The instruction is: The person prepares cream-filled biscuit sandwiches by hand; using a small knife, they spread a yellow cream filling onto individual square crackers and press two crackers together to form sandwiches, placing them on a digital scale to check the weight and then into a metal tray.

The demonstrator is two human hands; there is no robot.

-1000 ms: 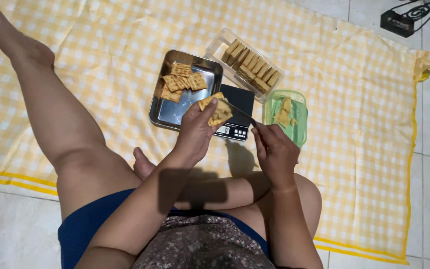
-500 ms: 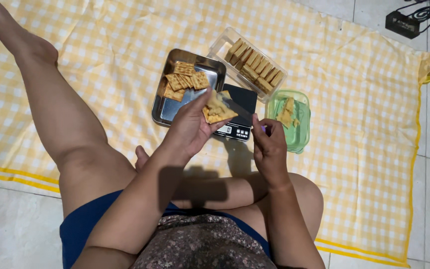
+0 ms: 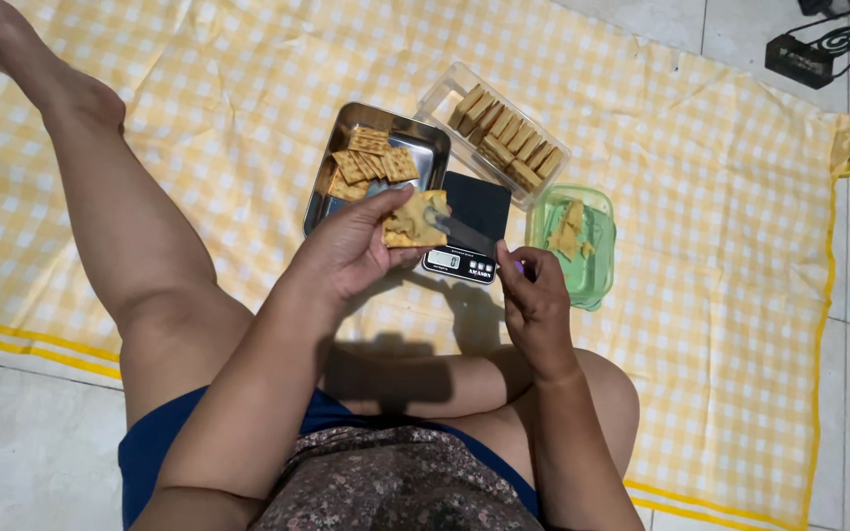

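The left hand (image 3: 351,251) grips a square cracker (image 3: 415,220) topped with tan paste, its fingers (image 3: 386,200) curled round the edges, just above the black kitchen scale (image 3: 471,226). The right hand (image 3: 535,303), on the near side of the scale, has its fingers closed on a knife (image 3: 466,236) whose blade lies across the cracker. Left of the scale sits a metal tray (image 3: 423,138) of crackers; right of it, a green tub (image 3: 594,270) of paste; beyond it, a clear box (image 3: 445,87) of crackers, all on the yellow checked cloth (image 3: 700,177).
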